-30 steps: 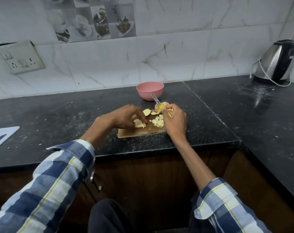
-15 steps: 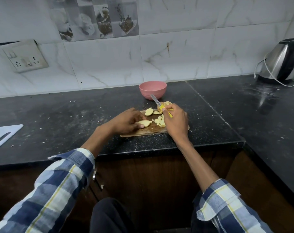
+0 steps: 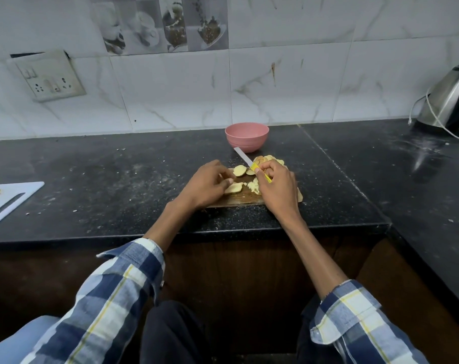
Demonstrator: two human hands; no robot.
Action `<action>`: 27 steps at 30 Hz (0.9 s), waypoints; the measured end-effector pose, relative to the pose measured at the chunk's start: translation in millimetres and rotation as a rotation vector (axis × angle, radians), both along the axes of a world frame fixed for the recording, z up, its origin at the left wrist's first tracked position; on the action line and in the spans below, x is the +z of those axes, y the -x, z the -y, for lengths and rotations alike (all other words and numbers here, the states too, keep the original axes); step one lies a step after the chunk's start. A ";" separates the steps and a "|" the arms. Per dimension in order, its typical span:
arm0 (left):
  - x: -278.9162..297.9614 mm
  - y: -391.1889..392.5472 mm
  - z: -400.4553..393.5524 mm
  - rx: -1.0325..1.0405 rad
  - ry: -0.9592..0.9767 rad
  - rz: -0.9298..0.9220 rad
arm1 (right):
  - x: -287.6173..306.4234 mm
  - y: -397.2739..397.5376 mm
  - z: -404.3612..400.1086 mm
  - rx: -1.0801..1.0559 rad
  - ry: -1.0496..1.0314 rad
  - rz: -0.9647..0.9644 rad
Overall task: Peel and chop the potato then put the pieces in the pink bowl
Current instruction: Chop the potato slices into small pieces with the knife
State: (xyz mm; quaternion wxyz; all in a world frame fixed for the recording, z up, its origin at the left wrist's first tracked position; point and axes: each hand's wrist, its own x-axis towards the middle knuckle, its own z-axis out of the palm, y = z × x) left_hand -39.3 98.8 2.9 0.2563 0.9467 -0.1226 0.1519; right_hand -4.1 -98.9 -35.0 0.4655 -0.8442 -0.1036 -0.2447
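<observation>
On the black speckled surface (image 3: pixel 118 179) a wooden cutting board (image 3: pixel 238 199) lies near the front edge, carrying the potato in parts. The left hand (image 3: pixel 206 183) rests on the board's left end, its fingertips pinching a pale potato slice (image 3: pixel 233 188) that lies flat on the wood. The right hand (image 3: pixel 277 186) is clenched around the yellow handle of a knife (image 3: pixel 252 165), whose white blade points up and away toward the pink bowl (image 3: pixel 247 136). Between the two hands sits a small heap of chopped potato pieces (image 3: pixel 254 185), and more round slices (image 3: pixel 240 170) lie at the board's far side, just beyond the fingers. The bowl stands upright behind the board, close to the tiled wall; no pieces show inside it from this angle. Far left, a white cutting board (image 3: pixel 10 199) lies on the surface. At the right, a steel kettle (image 3: pixel 450 101) stands by the wall.
</observation>
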 end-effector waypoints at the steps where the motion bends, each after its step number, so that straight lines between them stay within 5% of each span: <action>1: 0.4 0.8 0.8 -0.027 -0.029 0.004 | -0.1 0.1 0.2 0.001 0.003 0.002; 9: -2.7 -0.3 -2.1 -0.018 -0.128 0.002 | 3.0 3.1 0.7 0.003 0.014 0.015; 27: -13.8 8.6 -6.5 -0.060 0.128 -0.001 | 7.9 11.0 -7.3 0.114 0.186 0.038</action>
